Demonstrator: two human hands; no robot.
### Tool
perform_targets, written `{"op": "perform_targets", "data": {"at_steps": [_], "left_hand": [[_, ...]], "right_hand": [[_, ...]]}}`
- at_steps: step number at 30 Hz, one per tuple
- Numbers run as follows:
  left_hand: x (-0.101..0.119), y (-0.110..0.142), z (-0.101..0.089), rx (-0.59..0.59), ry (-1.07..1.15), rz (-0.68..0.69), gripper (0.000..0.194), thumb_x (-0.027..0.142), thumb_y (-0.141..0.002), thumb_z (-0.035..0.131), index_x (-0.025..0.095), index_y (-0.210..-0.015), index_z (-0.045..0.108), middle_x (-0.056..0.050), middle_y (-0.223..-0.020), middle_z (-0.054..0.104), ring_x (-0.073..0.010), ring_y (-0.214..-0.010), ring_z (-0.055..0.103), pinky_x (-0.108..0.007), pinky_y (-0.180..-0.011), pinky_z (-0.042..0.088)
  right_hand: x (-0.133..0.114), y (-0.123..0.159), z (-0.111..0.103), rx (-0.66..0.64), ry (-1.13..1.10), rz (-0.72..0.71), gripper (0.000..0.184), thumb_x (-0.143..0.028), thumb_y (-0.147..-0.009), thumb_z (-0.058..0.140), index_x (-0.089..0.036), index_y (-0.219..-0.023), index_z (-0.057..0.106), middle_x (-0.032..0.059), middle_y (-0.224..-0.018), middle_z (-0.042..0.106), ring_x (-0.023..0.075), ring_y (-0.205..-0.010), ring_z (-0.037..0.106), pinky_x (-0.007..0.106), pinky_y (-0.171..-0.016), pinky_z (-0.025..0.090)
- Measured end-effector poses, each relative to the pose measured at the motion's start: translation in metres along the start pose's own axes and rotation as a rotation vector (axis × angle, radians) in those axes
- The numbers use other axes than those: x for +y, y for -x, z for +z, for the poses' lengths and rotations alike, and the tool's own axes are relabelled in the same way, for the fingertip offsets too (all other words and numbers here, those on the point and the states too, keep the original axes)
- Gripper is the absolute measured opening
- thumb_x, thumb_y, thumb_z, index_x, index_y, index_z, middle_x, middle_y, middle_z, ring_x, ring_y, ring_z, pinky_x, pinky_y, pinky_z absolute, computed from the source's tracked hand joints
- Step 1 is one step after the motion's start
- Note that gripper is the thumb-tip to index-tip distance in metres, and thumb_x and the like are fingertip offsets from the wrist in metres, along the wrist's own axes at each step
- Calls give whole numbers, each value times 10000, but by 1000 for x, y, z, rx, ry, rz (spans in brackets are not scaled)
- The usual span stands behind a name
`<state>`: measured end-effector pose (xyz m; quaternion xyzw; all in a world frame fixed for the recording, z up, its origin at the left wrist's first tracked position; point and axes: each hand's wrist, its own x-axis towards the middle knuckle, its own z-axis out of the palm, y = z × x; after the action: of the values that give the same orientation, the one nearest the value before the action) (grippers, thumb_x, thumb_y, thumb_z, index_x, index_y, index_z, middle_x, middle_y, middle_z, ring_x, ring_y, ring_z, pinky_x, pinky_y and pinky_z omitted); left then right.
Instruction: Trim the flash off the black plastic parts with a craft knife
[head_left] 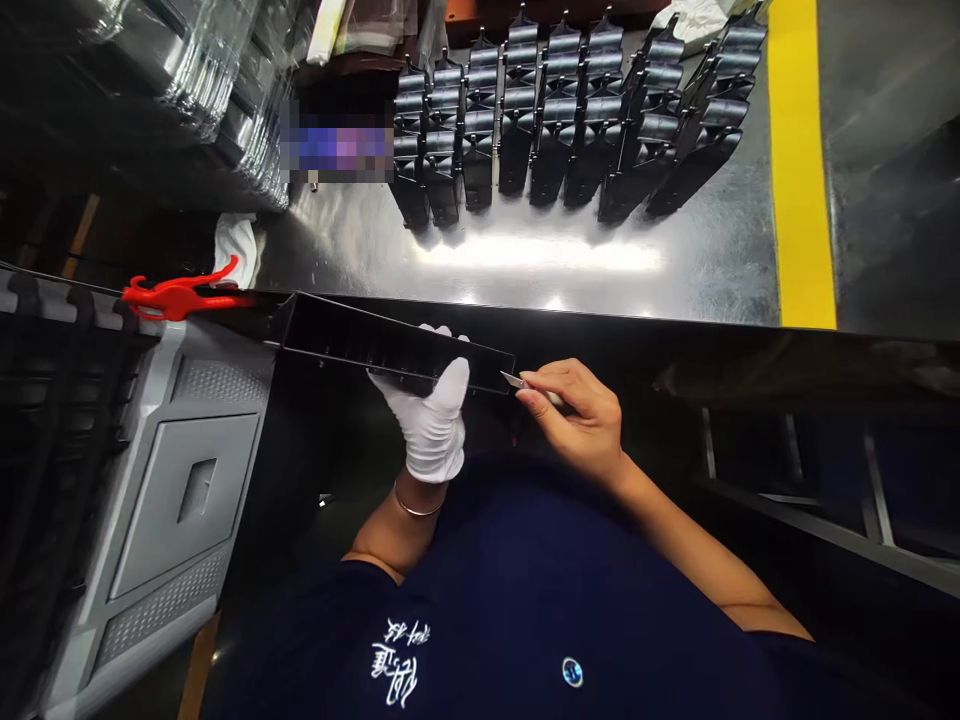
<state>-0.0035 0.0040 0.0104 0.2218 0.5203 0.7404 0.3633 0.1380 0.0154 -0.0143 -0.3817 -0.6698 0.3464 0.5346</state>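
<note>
A long black plastic part (337, 335), shaped like a narrow open box, is held level in front of my body. My left hand (431, 420), in a white glove, is closed around its middle with the thumb on the near side. Bare and without a glove, my right hand (574, 410) pinches a small craft knife (514, 380). The pointed blade is at the right end of the black part; whether it touches the edge I cannot tell. Most of the knife's handle is hidden in my fingers.
Several rows of black parts (555, 130) stand on the metal table (337, 240). Yellow tape (802, 160) crosses the table on the right. Plastic-wrapped stacks (217, 90) rise at the left. A red tool (180, 297) lies above a grey crate (180, 500), near a white cloth (236, 250).
</note>
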Motion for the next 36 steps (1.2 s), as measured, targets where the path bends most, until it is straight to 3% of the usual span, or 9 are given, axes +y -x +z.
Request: {"op": "perform_targets", "data": {"at_steps": [7, 9, 12, 13, 18, 22, 28, 36], "left_hand": [[5, -5, -5, -71, 13, -122, 666, 298, -617, 879, 360, -1174, 521, 36, -1148, 651, -194, -1098, 659, -395, -976, 553], [12, -7, -9, -151, 31, -252, 602, 354, -628, 859, 311, -1143, 551, 10, -1075, 666, -196, -988, 682, -375, -887, 581], [18, -8, -15, -389, 53, -567, 512, 470, -690, 782, 207, -1085, 591, -41, -941, 668, -182, -762, 682, -325, -687, 589], [17, -9, -17, -429, 44, -614, 502, 473, -709, 766, 197, -1090, 592, -40, -923, 665, -165, -717, 669, -305, -656, 578], [6, -13, -16, -380, -33, -530, 420, 430, -795, 711, 238, -1145, 580, 4, -931, 657, -101, -699, 608, -254, -724, 546], [4, -14, -11, -368, -108, -485, 454, 416, -783, 729, 237, -1173, 582, 1, -943, 642, -120, -782, 604, -270, -808, 526], [9, -12, -7, -444, -215, -405, 609, 413, -697, 789, 194, -1222, 571, -44, -1111, 625, -190, -994, 586, -319, -923, 486], [11, -5, -11, -677, -236, -521, 707, 390, -687, 802, 190, -1300, 511, -100, -1289, 587, -294, -1180, 548, -434, -1022, 447]], "right_hand": [[12, -7, -5, 13, 46, -18, 150, -142, -865, 731, -246, -972, 749, 34, -821, 660, 169, -732, 620, 291, -604, 521], [18, -7, -9, 36, 88, 6, 108, -171, -879, 718, -243, -952, 751, 36, -822, 672, 177, -733, 627, 309, -628, 532], [22, -7, -18, 75, 128, 67, 85, -184, -897, 693, -237, -932, 751, 39, -828, 678, 183, -749, 631, 331, -675, 537], [21, -6, -21, 48, 116, 71, 92, -177, -896, 693, -235, -938, 750, 39, -825, 674, 181, -747, 627, 326, -669, 534], [0, 2, -34, -247, -56, -29, 171, -136, -875, 715, -226, -1019, 739, 31, -792, 640, 148, -669, 593, 257, -553, 500], [-7, 7, -35, -315, -79, -71, 194, -113, -870, 718, -204, -1042, 727, 36, -788, 619, 145, -669, 597, 245, -537, 491], [3, 1, -35, -290, -15, -68, 137, -150, -885, 709, -208, -1006, 736, 37, -779, 615, 150, -660, 605, 252, -529, 494], [18, -29, -41, -142, 97, -76, 45, -230, -879, 733, -233, -914, 761, 33, -760, 648, 160, -657, 600, 286, -573, 502]]}}
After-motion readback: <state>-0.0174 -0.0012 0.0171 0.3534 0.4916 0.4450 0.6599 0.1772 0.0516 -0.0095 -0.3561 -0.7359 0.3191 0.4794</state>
